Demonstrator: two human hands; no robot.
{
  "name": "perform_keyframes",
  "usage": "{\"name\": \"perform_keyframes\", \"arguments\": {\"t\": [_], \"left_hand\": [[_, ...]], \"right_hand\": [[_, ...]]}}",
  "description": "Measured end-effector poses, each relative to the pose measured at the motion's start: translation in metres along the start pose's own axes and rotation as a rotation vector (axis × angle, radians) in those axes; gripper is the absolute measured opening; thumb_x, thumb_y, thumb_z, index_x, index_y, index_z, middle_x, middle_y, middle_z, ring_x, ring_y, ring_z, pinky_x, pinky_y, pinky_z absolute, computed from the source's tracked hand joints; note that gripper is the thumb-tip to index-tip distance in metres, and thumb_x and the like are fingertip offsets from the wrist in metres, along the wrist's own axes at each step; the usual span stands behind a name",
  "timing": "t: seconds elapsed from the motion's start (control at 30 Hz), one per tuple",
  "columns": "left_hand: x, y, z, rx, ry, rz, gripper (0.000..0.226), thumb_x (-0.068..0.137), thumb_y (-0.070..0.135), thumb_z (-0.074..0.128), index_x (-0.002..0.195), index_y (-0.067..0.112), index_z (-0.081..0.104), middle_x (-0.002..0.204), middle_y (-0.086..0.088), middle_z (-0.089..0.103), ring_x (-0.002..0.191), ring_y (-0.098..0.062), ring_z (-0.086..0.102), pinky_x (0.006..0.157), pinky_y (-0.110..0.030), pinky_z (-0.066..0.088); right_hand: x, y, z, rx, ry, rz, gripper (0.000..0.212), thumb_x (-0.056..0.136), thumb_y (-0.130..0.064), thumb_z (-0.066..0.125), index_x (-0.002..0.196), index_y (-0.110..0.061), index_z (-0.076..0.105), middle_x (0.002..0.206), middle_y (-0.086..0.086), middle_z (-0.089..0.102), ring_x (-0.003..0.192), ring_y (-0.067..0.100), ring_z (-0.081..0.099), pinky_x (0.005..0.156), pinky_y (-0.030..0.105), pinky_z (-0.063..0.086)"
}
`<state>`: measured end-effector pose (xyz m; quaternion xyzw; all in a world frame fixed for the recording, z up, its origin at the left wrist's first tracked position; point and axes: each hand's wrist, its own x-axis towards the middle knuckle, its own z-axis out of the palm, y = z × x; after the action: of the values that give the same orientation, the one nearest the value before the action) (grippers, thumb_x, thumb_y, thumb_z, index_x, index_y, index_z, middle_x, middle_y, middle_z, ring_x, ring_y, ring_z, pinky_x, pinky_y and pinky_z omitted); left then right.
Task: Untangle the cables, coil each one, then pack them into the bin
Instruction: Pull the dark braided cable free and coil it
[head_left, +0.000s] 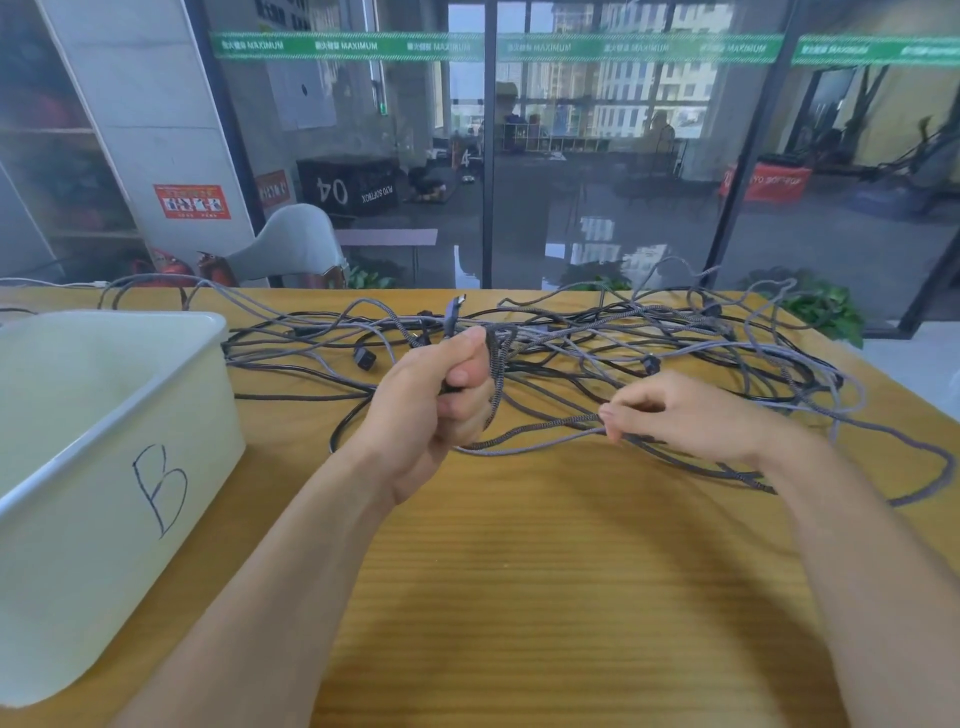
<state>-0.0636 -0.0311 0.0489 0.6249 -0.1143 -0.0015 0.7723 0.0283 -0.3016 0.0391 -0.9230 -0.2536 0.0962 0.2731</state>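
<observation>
A tangle of grey braided and black cables is spread over the far half of the wooden table. My left hand grips a grey braided cable in its fist. The cable's plug end sticks up above the thumb. From below the fist the same cable runs right to my right hand, which pinches it between thumb and fingertips. A white bin marked "B" stands at the left, and no cable shows inside it.
A loose black plug lies between the bin and my left hand. Cable loops reach the table's right edge and far edge. Behind the table are a glass wall and a grey chair.
</observation>
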Motion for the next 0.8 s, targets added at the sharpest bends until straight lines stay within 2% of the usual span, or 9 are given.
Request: {"name": "perform_keyframes", "arguments": {"t": [0.07, 0.13, 0.2, 0.27, 0.33, 0.47, 0.6, 0.7, 0.8], "left_hand": [[0.000, 0.000, 0.002, 0.005, -0.014, -0.011, 0.052, 0.111, 0.030, 0.037, 0.059, 0.025, 0.038, 0.052, 0.007, 0.022, 0.047, -0.012, 0.013, 0.052, -0.033, 0.009], [0.000, -0.002, 0.009, 0.026, -0.054, -0.029, 0.052, 0.110, 0.029, 0.037, 0.059, 0.025, 0.037, 0.051, 0.007, 0.022, 0.046, -0.012, 0.013, 0.051, -0.032, 0.010], [0.002, -0.009, 0.019, 0.055, -0.102, -0.052, 0.051, 0.110, 0.027, 0.036, 0.059, 0.025, 0.037, 0.051, 0.007, 0.022, 0.046, -0.011, 0.014, 0.050, -0.029, 0.011], [0.003, -0.018, 0.027, 0.106, -0.144, -0.068, 0.049, 0.110, 0.029, 0.039, 0.060, 0.025, 0.037, 0.052, 0.005, 0.022, 0.048, -0.012, 0.014, 0.049, -0.026, 0.013], [0.005, -0.025, 0.029, 0.182, -0.175, -0.070, 0.045, 0.105, 0.035, 0.043, 0.062, 0.025, 0.037, 0.054, 0.004, 0.023, 0.050, -0.014, 0.015, 0.047, -0.023, 0.017], [0.006, -0.027, 0.026, 0.316, -0.124, -0.072, 0.049, 0.110, 0.034, 0.042, 0.063, 0.021, 0.035, 0.055, 0.003, 0.026, 0.051, -0.013, 0.018, 0.048, -0.020, 0.022], [0.006, -0.030, 0.025, 0.426, -0.056, -0.058, 0.049, 0.112, 0.032, 0.039, 0.064, 0.019, 0.035, 0.056, 0.001, 0.027, 0.052, -0.014, 0.020, 0.050, -0.024, 0.019], [0.008, -0.035, 0.023, 0.460, 0.002, -0.044, 0.049, 0.112, 0.033, 0.039, 0.066, 0.016, 0.037, 0.059, 0.000, 0.028, 0.052, -0.014, 0.022, 0.052, -0.028, 0.018], [0.009, -0.037, 0.022, 0.462, 0.053, -0.009, 0.047, 0.112, 0.032, 0.040, 0.071, 0.008, 0.041, 0.060, -0.001, 0.028, 0.053, -0.014, 0.022, 0.052, -0.028, 0.020]], "right_hand": [[0.000, 0.000, -0.001, -0.027, 0.037, 0.030, 0.045, 0.091, -0.069, 0.057, 0.080, -0.030, 0.077, 0.083, -0.001, 0.073, 0.086, 0.026, 0.068, 0.090, 0.046, 0.053], [0.007, -0.002, 0.003, -0.141, 0.274, 0.084, 0.057, 0.083, -0.075, 0.064, 0.067, -0.021, 0.072, 0.068, 0.002, 0.070, 0.073, 0.025, 0.067, 0.070, 0.040, 0.055], [0.012, -0.010, 0.008, -0.279, 0.541, 0.147, 0.075, 0.074, -0.085, 0.064, 0.057, -0.012, 0.057, 0.051, 0.006, 0.057, 0.056, 0.026, 0.058, 0.052, 0.034, 0.043], [0.015, -0.019, 0.013, -0.313, 0.701, 0.137, 0.078, 0.073, -0.085, 0.064, 0.052, -0.014, 0.040, 0.045, 0.002, 0.042, 0.048, 0.024, 0.046, 0.047, 0.030, 0.033], [0.016, -0.025, 0.019, -0.206, 0.760, 0.066, 0.072, 0.077, -0.075, 0.072, 0.052, -0.014, 0.042, 0.045, -0.001, 0.042, 0.047, 0.021, 0.043, 0.049, 0.031, 0.033], [0.015, -0.033, 0.027, 0.153, 0.702, 0.008, 0.040, 0.097, -0.043, 0.068, 0.067, -0.016, 0.068, 0.053, -0.008, 0.060, 0.051, 0.011, 0.047, 0.054, 0.032, 0.037], [0.012, -0.050, 0.029, 0.486, 0.570, 0.021, 0.035, 0.102, -0.013, 0.045, 0.079, -0.019, 0.071, 0.071, -0.013, 0.072, 0.059, 0.006, 0.054, 0.056, 0.023, 0.038], [0.007, -0.058, 0.033, 0.399, 0.493, -0.014, 0.032, 0.105, -0.015, 0.045, 0.106, -0.024, 0.075, 0.080, -0.018, 0.068, 0.055, 0.016, 0.060, 0.058, 0.033, 0.051], [0.005, -0.065, 0.041, 0.484, 0.525, -0.048, 0.029, 0.105, -0.014, 0.055, 0.126, -0.019, 0.074, 0.086, 0.004, 0.061, 0.068, 0.018, 0.069, 0.067, 0.029, 0.062]]}}
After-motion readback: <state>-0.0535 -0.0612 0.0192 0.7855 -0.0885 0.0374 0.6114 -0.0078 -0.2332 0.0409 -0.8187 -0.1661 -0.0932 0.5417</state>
